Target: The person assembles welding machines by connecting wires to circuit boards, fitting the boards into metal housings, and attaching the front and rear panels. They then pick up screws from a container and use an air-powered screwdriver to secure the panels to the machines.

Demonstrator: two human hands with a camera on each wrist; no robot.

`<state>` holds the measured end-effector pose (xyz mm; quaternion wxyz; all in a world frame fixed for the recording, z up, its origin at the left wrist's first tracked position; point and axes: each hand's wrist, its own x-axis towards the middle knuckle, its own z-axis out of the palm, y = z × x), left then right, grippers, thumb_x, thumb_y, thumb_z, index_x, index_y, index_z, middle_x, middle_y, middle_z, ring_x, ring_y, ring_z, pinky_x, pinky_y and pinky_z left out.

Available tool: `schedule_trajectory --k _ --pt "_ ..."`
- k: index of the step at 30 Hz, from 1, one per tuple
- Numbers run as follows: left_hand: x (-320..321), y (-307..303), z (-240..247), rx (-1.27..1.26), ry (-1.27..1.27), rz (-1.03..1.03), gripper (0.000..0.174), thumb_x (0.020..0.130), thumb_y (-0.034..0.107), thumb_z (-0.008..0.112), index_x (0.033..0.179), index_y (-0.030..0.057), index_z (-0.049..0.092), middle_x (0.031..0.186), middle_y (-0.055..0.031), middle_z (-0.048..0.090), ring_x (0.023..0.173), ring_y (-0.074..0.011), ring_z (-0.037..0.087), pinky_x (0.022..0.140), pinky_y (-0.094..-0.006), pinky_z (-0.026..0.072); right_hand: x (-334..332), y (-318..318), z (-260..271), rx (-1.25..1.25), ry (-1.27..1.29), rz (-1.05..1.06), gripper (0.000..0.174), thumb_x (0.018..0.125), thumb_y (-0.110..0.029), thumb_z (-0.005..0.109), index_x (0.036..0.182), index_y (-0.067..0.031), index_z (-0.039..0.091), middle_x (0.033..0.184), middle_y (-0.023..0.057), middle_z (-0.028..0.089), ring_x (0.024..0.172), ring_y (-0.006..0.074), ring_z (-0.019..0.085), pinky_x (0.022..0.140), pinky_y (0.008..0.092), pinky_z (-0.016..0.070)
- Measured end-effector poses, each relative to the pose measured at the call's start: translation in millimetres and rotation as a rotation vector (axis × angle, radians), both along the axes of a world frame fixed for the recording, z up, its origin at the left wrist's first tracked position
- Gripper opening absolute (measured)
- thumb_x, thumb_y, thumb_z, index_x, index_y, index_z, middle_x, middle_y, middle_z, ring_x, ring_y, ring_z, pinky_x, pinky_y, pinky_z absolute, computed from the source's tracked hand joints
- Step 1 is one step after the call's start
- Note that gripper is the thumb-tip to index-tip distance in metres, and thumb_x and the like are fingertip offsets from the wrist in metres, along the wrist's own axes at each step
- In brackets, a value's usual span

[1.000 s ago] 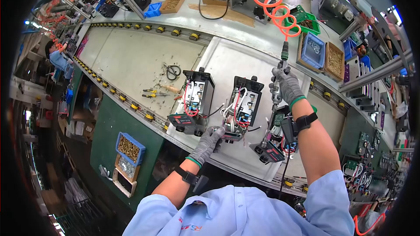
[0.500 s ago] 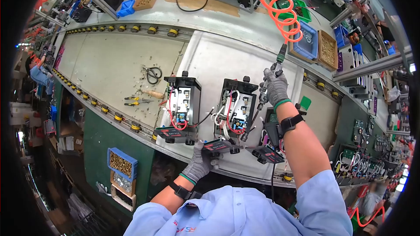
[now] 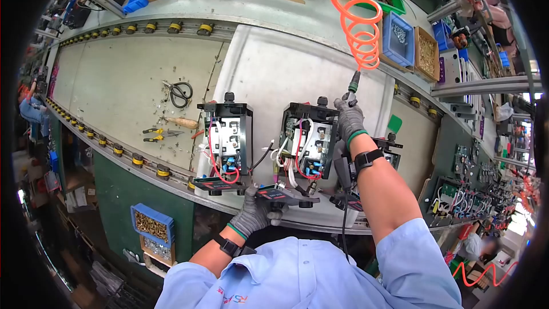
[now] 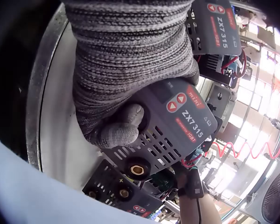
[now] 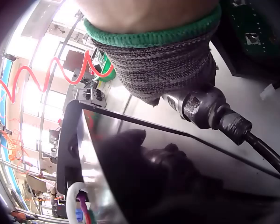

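Your left hand (image 3: 251, 214) curls round the front panel (image 4: 177, 121) marked ZX7 315, thumb on its face. The panel sits at the near end of the middle open unit (image 3: 306, 143), at the table (image 3: 269, 74) edge closest to you. Your right hand (image 3: 349, 119) is wrapped round the air screwdriver (image 5: 203, 109) on the right side of that unit, with the orange coiled hose (image 3: 357, 28) rising beyond the unit's far end.

The step looks like fastening the panel to this unit. Press the panel flush and square against the unit's frame before you pull the trigger, so the holes line up. Stand the driver in line with the screw, not leaning. The bit's tip is hidden behind the unit's wall, so feel it seat first. The red and white wires (image 3: 297, 160) inside the unit lie close to the panel: tuck them clear so none is pinched. Let the hose hang slack so that it does not drag the driver sideways toward the neighbouring unit (image 3: 226, 140) on the left.
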<state>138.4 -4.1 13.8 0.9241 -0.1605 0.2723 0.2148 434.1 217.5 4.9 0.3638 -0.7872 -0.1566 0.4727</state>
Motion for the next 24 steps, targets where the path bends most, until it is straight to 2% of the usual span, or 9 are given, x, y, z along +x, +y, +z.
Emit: schedule_trajectory --k 4,9,10,11,13,14,17,20,24 --pt "4.5 -0.6 -0.5 -0.008 -0.024 0.04 0.101 0.061 0.086 0.068 0.123 0.0065 0.065 0.095 -0.0154 0.066 0.055 -0.0149 0.049 0.054 -0.0339 0.0424 -1.3 -4.9 7.5 -0.044 0.021 -0.055 0.02 0.089 -0.02 0.07 0.102 -0.0094 0.058 0.07 0.0032 0.058 0.055 0.0165 0.058 0.052 0.0348 0.0506" --pt "11.4 4.2 -2.7 -0.057 0.013 0.057 0.097 0.06 0.087 0.066 0.117 0.0084 0.065 0.092 -0.0174 0.065 0.052 -0.0144 0.044 0.052 -0.0312 0.0375 3.5 -5.7 -13.3 -0.097 -0.099 0.041 0.028 0.089 -0.023 0.069 0.109 -0.0065 0.059 0.077 0.0074 0.064 0.062 0.0194 0.066 0.057 0.0364 0.055" --pt "12.9 4.9 -0.1 -0.082 0.074 0.059 0.096 0.058 0.087 0.066 0.114 0.0098 0.065 0.089 -0.0185 0.064 0.051 -0.0141 0.042 0.051 -0.0292 0.0337 4.0 -7.7 -17.6 -0.105 -0.142 0.062 0.035 0.089 -0.027 0.069 0.113 -0.0035 0.061 0.088 0.0131 0.07 0.074 0.0248 0.072 0.068 0.0398 0.0574" --pt "12.9 5.0 -1.2 -0.084 0.074 0.059 0.096 0.058 0.087 0.066 0.114 0.0098 0.065 0.089 -0.0185 0.064 0.051 -0.0141 0.042 0.051 -0.0292 0.0337 4.9 -8.7 -22.3 -0.107 -0.142 0.062 0.035 0.089 -0.027 0.069 0.113 -0.0035 0.061 0.088 0.0131 0.07 0.074 0.0248 0.072 0.068 0.0398 0.0574" --pt "12.7 7.4 -4.9 -0.083 0.097 0.053 0.095 0.059 0.087 0.066 0.113 0.0089 0.065 0.087 -0.0186 0.064 0.049 -0.0138 0.041 0.051 -0.0297 0.0344 3.7 -6.3 -26.0 -0.254 -0.487 0.306 0.044 0.087 -0.032 0.07 0.116 -0.0007 0.062 0.098 0.018 0.073 0.088 0.0311 0.073 0.082 0.042 0.0563" --pt "12.9 7.2 -6.3 -0.088 0.095 0.054 0.095 0.059 0.087 0.066 0.113 0.0089 0.065 0.087 -0.0186 0.064 0.049 -0.0138 0.041 0.051 -0.0297 0.0344 3.5 -11.3 -27.8 -0.216 -0.435 0.249 0.049 0.085 -0.037 0.072 0.116 0.0002 0.064 0.104 0.0205 0.073 0.098 0.0345 0.071 0.091 0.0427 0.0532" --pt "11.3 9.8 -9.9 -0.082 0.118 0.057 0.095 0.059 0.086 0.066 0.112 0.0078 0.065 0.086 -0.0185 0.064 0.048 -0.0138 0.041 0.051 -0.0302 0.0342 6.1 -14.4 -31.5 -0.22 -0.537 0.332 0.05 0.084 -0.038 0.073 0.116 0.0001 0.064 0.105 0.0207 0.073 0.099 0.0352 0.071 0.09 0.0438 0.0533" --pt "10.1 10.0 -14.2 -0.069 0.1 0.054 0.095 0.06 0.086 0.065 0.112 0.0065 0.066 0.086 -0.0191 0.065 0.048 -0.0136 0.042 0.05 -0.0304 0.0333 14.0 -15.7 -53.8 -0.201 -0.463 0.284 0.049 0.084 -0.037 0.073 0.115 0.0002 0.064 0.107 0.0219 0.072 0.1 0.036 0.07 0.091 0.045 0.0524" --pt "8.8 11.5 -14.4 -0.077 0.086 0.044 0.096 0.06 0.086 0.065 0.113 0.0056 0.066 0.086 -0.0195 0.066 0.048 -0.014 0.044 0.05 -0.0304 0.0333 9.7 -19.5 -45.4 -0.212 -0.475 0.305 0.047 0.085 -0.036 0.071 0.116 -0.0011 0.063 0.106 0.0231 0.071 0.101 0.0379 0.069 0.09 0.0464 0.0518"
